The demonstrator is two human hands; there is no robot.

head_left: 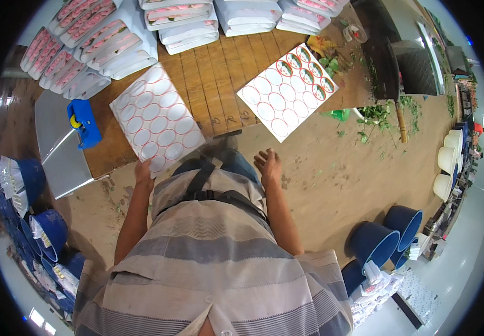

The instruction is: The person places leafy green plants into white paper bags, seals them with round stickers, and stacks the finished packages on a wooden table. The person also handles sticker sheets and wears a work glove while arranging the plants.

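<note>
At the near edge of the wooden slatted table [219, 84] your left hand [143, 172] pinches the lower corner of a white rectangular sheet of oval stickers outlined in red [158, 124]. The sheet lies flat on the boards and runs from your fingers toward one o'clock. It looks thin, light and floppy — likely to sag or curl if lifted by one corner, with a slick backing that could slide between the fingers. A hold on the bare margin, clear of the ovals, seems the safest place, with a second hand under the far edge.

Your right hand [268, 165] hangs open and holds nothing, fingers loosely spread, just off the table's edge. A second white sticker sheet, some ovals still carrying green-and-red printed labels [287, 89], lies at about one o'clock from it, near but not touching.

At ten o'clock from the left hand sits a blue plastic tape dispenser [84, 122] on a grey metal tray [57, 157]. Stacks of white packets with pink contents [107, 39] line the far side.
</note>
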